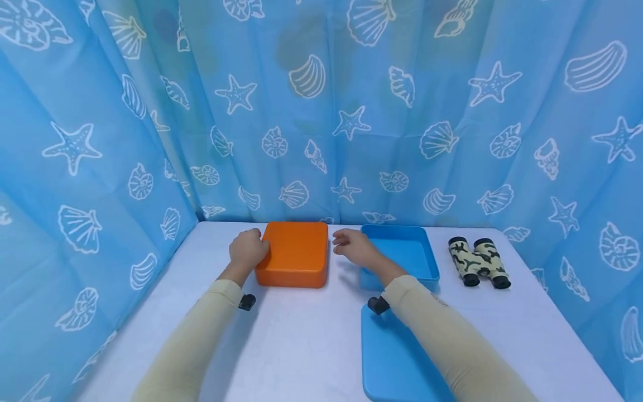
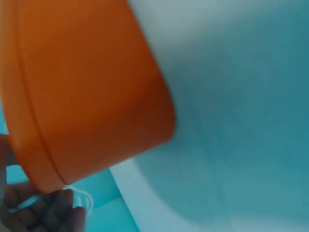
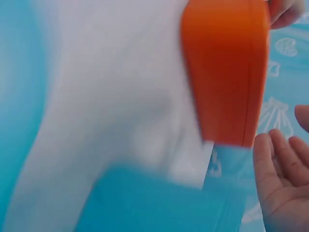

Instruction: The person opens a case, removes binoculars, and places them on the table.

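An orange lidded box (image 1: 296,247) stands at the back of the white table, its lid on. My left hand (image 1: 248,249) grips its left edge near the back corner, thumb over the lid. In the left wrist view the fingers (image 2: 63,205) curl beside the lid's rim. My right hand (image 1: 355,247) hovers off the box's right side, holding nothing; its fingers (image 3: 285,157) extend loosely toward the box in the right wrist view. Beneath and right of that hand sits a lidless blue box (image 1: 402,251), partly covered by the wrist.
A flat blue lid (image 1: 392,357) lies in front of the blue box, partly behind my right sleeve. Camouflage-patterned binoculars (image 1: 479,262) rest at the right of the table (image 1: 296,340). A blue curtain (image 1: 321,111) with shells and starfish rises along the back and sides.
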Available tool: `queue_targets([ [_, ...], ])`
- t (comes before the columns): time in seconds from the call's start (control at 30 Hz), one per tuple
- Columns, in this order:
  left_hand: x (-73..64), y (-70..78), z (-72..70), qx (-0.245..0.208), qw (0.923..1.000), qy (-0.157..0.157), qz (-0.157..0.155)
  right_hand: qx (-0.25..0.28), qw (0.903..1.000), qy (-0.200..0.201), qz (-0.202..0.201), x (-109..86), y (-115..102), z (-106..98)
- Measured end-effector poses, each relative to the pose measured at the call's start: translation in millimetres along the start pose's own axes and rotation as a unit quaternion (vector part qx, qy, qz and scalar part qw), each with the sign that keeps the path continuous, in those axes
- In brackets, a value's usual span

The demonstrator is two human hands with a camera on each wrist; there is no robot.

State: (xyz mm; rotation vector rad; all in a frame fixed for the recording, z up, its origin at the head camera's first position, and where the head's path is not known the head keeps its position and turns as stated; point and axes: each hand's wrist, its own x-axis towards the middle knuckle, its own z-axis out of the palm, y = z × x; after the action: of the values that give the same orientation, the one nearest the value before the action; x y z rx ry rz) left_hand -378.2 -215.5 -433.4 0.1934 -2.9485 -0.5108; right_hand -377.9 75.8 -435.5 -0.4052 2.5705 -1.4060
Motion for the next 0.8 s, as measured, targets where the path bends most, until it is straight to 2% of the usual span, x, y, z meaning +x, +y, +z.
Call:
queue_targets([
  [0.1, 5.0, 0.9, -2.3, -0.048, 0.9964, -0.029, -0.064, 0.081, 0.996, 0.012, 0.036, 8.3, -7, 10],
  [0.2, 11.1, 3.3, -4.4, -0.089, 0.9895, -0.066, -0.094, 0.14, 0.9859, 0.038, 0.084, 17.0, -11, 17],
  [0.3, 16.5, 6.5, -7.1, -0.141, 0.9777, -0.098, -0.121, 0.196, 0.9701, 0.067, 0.126, 24.4, -13, 21],
  [0.47, 22.6, 7.6, -12.8, -0.239, 0.9444, -0.142, -0.175, 0.294, 0.9354, 0.071, 0.183, 29.3, -13, 24],
  [0.67, 29.8, 3.3, -24.3, -0.308, 0.9063, -0.195, -0.214, 0.382, 0.8915, 0.071, 0.233, 32.0, -14, 24],
  [0.73, 31.5, 1.4, -28.2, -0.321, 0.8964, -0.203, -0.228, 0.4, 0.8805, 0.074, 0.243, 32.0, -15, 24],
  [0.8, 30.4, 0.5, -33.2, -0.338, 0.8862, -0.203, -0.244, 0.411, 0.8741, 0.074, 0.248, 31.6, -16, 23],
])
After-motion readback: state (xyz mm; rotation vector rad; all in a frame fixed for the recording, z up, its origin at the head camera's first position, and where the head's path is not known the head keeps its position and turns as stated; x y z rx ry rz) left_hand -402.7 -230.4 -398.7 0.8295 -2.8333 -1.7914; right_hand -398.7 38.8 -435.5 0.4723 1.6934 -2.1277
